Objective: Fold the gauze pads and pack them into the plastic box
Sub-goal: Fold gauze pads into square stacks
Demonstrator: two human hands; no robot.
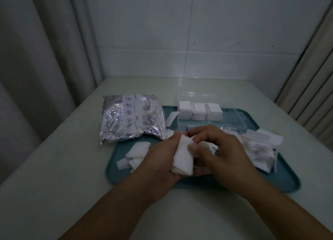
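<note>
Both hands, left (162, 157) and right (221, 149), pinch one gauze pad (183, 157) together above the tray (115, 166); plastic box (234, 117) at one o'clock.

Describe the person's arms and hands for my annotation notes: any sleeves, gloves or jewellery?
Both forearms are bare up to the frame's bottom edge, with no sleeve in view. The left hand and right hand wear no gloves. No ring, watch or bracelet shows, though the light is dim.
</note>
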